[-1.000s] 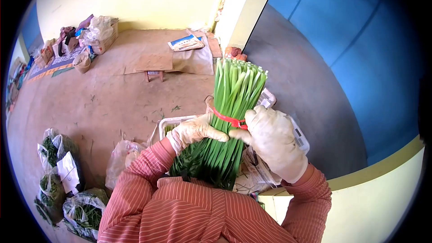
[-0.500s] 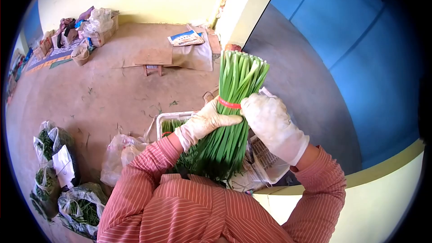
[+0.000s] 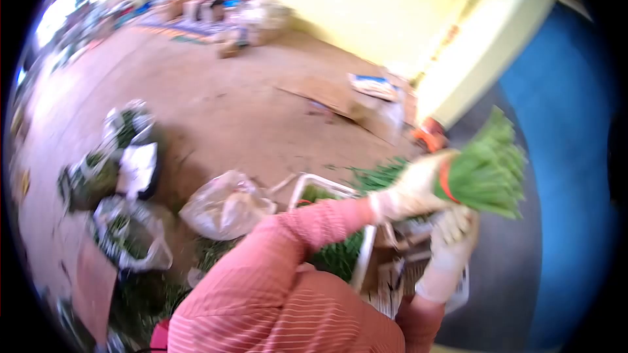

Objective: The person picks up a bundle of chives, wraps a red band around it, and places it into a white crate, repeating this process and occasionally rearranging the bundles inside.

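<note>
A thick bundle of green stalks (image 3: 487, 173) with a red band (image 3: 446, 181) round it lies tilted at the right, its cut ends toward the right. My left hand (image 3: 418, 186), in a pale glove, is wrapped round the bundle just left of the band. Below it my right hand (image 3: 453, 232), gloved too, has its fingers curled near the underside of the bundle; whether it holds anything is hidden. Loose leaf ends (image 3: 376, 175) stick out to the left behind my left hand. The picture is blurred by motion.
A white crate (image 3: 325, 185) with greens stands below my left forearm, beside a container with printed paper (image 3: 390, 281). Plastic bags of greens (image 3: 127, 232) and a clear bag (image 3: 226, 206) lie on the floor at left. Cardboard (image 3: 320, 95) lies farther back.
The view has swung. Both hands and the bundle have moved right, and the bundle has tipped from upright to sideways. My right hand has shifted from the band to below the bundle.
</note>
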A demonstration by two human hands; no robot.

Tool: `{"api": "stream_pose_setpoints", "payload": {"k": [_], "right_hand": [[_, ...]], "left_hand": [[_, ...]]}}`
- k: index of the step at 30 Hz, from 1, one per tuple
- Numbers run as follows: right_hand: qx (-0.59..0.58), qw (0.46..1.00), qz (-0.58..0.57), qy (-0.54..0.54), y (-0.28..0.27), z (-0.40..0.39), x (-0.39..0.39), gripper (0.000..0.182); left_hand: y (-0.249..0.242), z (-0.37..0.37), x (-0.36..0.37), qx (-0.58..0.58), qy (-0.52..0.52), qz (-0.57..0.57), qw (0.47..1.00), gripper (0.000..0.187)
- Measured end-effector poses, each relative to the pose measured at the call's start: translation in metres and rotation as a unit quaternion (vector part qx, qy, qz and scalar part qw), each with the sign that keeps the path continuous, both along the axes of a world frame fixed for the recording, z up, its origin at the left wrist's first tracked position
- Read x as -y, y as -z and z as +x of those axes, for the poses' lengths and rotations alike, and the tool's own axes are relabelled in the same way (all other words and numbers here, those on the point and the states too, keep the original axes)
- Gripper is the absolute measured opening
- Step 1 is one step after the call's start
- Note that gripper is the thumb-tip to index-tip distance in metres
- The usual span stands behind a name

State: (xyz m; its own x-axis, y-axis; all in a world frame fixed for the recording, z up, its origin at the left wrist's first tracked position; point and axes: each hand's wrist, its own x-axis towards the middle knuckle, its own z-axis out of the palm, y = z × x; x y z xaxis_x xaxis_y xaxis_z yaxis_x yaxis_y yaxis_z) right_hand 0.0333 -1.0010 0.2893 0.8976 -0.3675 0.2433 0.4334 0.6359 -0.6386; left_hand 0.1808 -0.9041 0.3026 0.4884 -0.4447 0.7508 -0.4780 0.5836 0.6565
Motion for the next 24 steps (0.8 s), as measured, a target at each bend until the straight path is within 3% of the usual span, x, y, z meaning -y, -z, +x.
{"api": "stream_pose_setpoints", "payload": {"k": [1, 3, 5, 7, 8, 9, 10, 11, 13, 17, 19, 21, 23, 24], "right_hand": [[0.09, 0.991, 0.056, -0.078, -0.004, 0.01, -0.011, 0.028], [0.061, 0.993, 0.099, -0.015, -0.01, 0.015, -0.032, 0.027], [-0.094, 0.985, -0.084, 0.114, 0.001, 0.011, -0.025, 0.032], [-0.157, 0.975, -0.133, 0.086, 0.011, 0.013, -0.018, 0.037], [-0.222, 0.955, -0.181, 0.077, 0.011, 0.012, -0.012, 0.043], [-0.286, 0.927, -0.234, 0.069, 0.011, 0.023, -0.015, 0.049], [-0.306, 0.921, -0.232, 0.062, 0.013, 0.036, -0.024, 0.054], [-0.308, 0.92, -0.238, 0.04, 0.02, 0.047, -0.024, 0.054], [-0.266, 0.932, -0.239, -0.056, 0.045, 0.06, -0.017, 0.059], [-0.314, 0.911, -0.174, -0.203, 0.086, 0.099, -0.001, 0.062], [-0.308, 0.902, -0.178, -0.245, 0.087, 0.122, -0.019, 0.063], [-0.325, 0.897, -0.173, -0.244, 0.09, 0.144, -0.036, 0.062], [-0.348, 0.893, -0.169, -0.231, 0.09, 0.16, -0.05, 0.062], [-0.342, 0.894, -0.147, -0.249, 0.088, 0.165, -0.054, 0.061]], "left_hand": [[0.001, 0.005, 0.002, 0.034, -0.029, 0.0, 0.999, 0.074], [0.001, 0.013, -0.005, 0.05, -0.033, 0.009, 0.998, 0.075], [0.0, 0.025, -0.025, 0.035, 0.031, 0.039, 0.998, 0.079], [0.021, 0.034, -0.034, 0.014, 0.021, 0.0, 1.0, 0.082], [0.016, 0.034, -0.045, -0.011, 0.059, 0.088, 0.994, 0.092], [0.02, 0.036, -0.056, -0.014, 0.02, 0.091, 0.996, 0.092], [0.023, 0.042, -0.068, -0.061, 0.063, 0.12, 0.989, 0.091], [0.021, 0.044, -0.081, -0.112, 0.107, 0.146, 0.977, 0.091], [0.04, 0.054, -0.097, -0.151, 0.082, 0.17, 0.97, 0.093], [0.062, 0.065, -0.137, -0.238, 0.081, 0.162, 0.954, 0.096], [0.066, 0.067, -0.157, -0.426, 0.254, 0.085, 0.864, 0.089], [0.084, 0.073, -0.16, -0.413, 0.168, 0.096, 0.89, 0.081], [0.095, 0.083, -0.161, -0.316, -0.04, 0.145, 0.937, 0.076], [0.095, 0.085, -0.164, -0.333, -0.028, 0.141, 0.932, 0.076]]}}
